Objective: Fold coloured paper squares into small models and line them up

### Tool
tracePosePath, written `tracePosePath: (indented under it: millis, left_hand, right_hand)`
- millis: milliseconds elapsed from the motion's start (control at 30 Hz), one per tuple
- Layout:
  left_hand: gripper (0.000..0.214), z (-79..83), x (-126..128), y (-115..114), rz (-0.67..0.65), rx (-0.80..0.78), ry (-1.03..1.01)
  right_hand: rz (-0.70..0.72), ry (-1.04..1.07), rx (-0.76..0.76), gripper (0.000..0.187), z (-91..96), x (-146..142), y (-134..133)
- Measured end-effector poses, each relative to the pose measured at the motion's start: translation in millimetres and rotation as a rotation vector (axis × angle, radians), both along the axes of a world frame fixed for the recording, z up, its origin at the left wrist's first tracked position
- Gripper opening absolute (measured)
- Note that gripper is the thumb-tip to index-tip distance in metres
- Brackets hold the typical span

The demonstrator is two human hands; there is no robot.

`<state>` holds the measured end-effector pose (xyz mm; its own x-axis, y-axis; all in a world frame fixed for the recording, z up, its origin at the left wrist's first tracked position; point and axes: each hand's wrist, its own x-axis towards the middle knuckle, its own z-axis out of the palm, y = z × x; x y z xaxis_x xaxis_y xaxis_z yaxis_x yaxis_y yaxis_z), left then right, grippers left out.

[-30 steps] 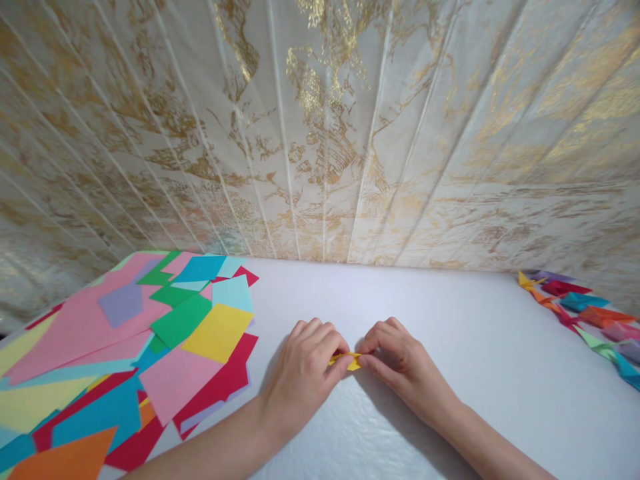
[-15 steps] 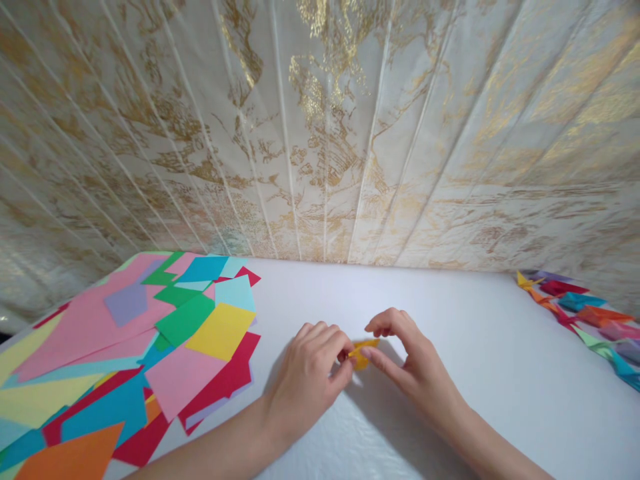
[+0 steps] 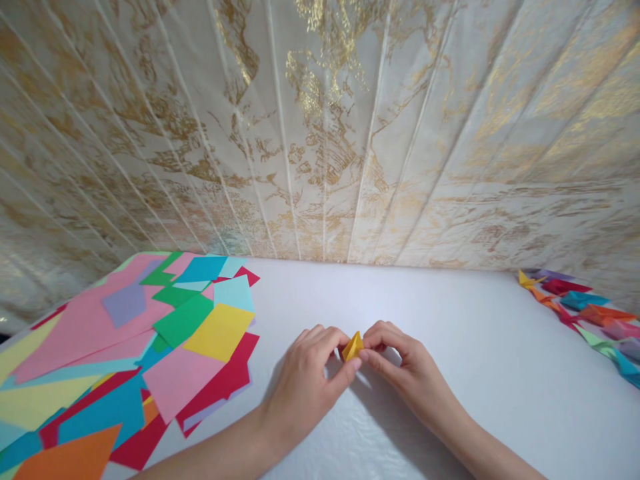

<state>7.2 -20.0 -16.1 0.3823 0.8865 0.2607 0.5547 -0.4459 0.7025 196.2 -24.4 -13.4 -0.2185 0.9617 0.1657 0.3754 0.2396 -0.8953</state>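
Note:
A small folded piece of yellow origami paper [image 3: 353,347] is held just above the white table, a pointed tip showing upward. My left hand [image 3: 313,370] pinches it from the left, thumb at its lower edge and index finger behind. From the right, my right hand [image 3: 413,367] grips its right edge between thumb and curled fingers. Parts of the paper are hidden behind the fingertips, so its full folded shape cannot be made out.
Loose coloured paper sheets [image 3: 185,320] overlap across the table's left side. Several folded paper figures [image 3: 583,300] lie in rows at the far right. The white table [image 3: 450,313] ends at a pleated curtain [image 3: 325,133] with gold patterns.
The yellow paper has turned from lying nearly flat to standing with its tip up. My right hand's fingers have closed in onto its right edge.

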Motion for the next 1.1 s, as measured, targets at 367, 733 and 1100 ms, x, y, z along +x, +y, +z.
tracePosePath:
  millis: [367,733,1100]
  left_hand:
    - [0.017,-1.0,-0.8,4.1,-0.050,-0.185,-0.236]
    - [0.017,-3.6,-1.6,13.2,-0.070,-0.293,-0.413]
    - [0.019,-1.0,-1.2,12.8,-0.061,-0.316,-0.465]
  right_hand:
    - [0.007,0.343,-0.320,0.039,-4.4,-3.8,3.9]
    - [0.023,0.426,-0.374,0.039,0.2,-4.6,2.1]
    - [0.024,0.412,-0.380,0.039,2.0,-5.0,2.4]
